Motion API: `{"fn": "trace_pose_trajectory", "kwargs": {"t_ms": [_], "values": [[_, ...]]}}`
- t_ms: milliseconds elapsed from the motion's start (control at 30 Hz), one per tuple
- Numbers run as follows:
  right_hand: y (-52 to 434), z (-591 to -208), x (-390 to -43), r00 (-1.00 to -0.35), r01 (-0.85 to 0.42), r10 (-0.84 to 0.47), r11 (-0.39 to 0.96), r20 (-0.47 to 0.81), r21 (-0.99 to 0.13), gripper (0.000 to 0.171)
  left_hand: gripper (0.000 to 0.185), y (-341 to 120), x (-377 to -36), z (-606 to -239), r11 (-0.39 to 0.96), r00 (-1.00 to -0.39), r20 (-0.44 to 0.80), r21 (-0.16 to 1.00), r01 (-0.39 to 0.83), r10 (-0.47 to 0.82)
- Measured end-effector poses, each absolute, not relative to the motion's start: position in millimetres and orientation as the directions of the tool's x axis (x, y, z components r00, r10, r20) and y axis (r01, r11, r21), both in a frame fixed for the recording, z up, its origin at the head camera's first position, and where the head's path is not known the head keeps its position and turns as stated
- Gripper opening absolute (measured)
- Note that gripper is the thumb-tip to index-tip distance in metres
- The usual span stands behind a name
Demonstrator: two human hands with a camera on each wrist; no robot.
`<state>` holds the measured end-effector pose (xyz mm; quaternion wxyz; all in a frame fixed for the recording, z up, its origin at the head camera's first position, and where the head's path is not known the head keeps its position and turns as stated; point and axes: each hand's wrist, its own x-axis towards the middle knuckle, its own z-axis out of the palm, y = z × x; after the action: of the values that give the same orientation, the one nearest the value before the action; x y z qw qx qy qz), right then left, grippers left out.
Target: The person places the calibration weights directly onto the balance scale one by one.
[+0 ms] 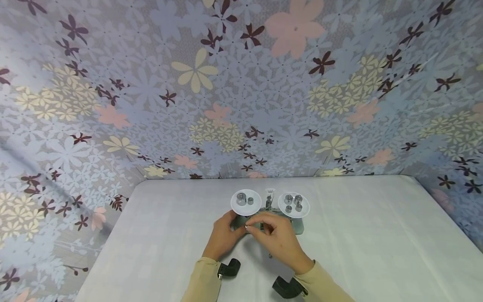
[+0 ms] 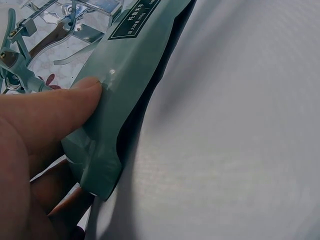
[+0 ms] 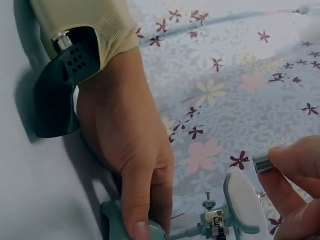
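A green two-pan balance scale [image 1: 298,227] stands on the white table. My left hand [image 1: 222,238] grips the left end of its base [image 2: 112,80], thumb on the top face and fingers round the far side. Between thumb and fingertip my right hand [image 1: 278,240] pinches a small shiny metal cylinder weight [image 3: 262,163], held in front of the left pan [image 1: 245,212]. That white pan bears a larger weight [image 1: 240,198] and a smaller one [image 1: 250,201]. Several metal weights [image 1: 298,199] stand on the right pan [image 1: 294,214].
A small metal piece [image 1: 270,256], too small to identify, lies on the white table [image 1: 377,243] near the right forearm. Flowered fabric [image 1: 241,105] rises behind the table and at both sides. Black wrist cameras [image 1: 287,287] sit at the sleeves.
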<state>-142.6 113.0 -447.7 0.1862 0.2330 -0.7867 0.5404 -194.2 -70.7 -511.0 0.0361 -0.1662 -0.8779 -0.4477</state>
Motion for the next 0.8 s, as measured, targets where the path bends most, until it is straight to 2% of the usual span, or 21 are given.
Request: {"fn": "trace_pose_trajectory", "kwargs": {"t_ms": [100,400,800], "values": [[113,-447,-144,-0.816,-0.575,-0.157,0.318,0.556,-0.754,0.015,0.054,-71,-194,-511,0.546,-0.943,0.211,0.773,0.323,0.259],[111,-436,-145,-0.853,-0.517,-0.141,0.348,0.502,-0.782,0.008,0.055,-71,-194,-509,0.546,-0.946,0.201,0.777,0.313,0.255],[102,-432,-150,-0.848,-0.485,-0.044,0.466,0.528,-0.74,0.015,0.055,-69,-193,-508,0.561,-0.947,0.199,0.767,0.311,0.252]]}}
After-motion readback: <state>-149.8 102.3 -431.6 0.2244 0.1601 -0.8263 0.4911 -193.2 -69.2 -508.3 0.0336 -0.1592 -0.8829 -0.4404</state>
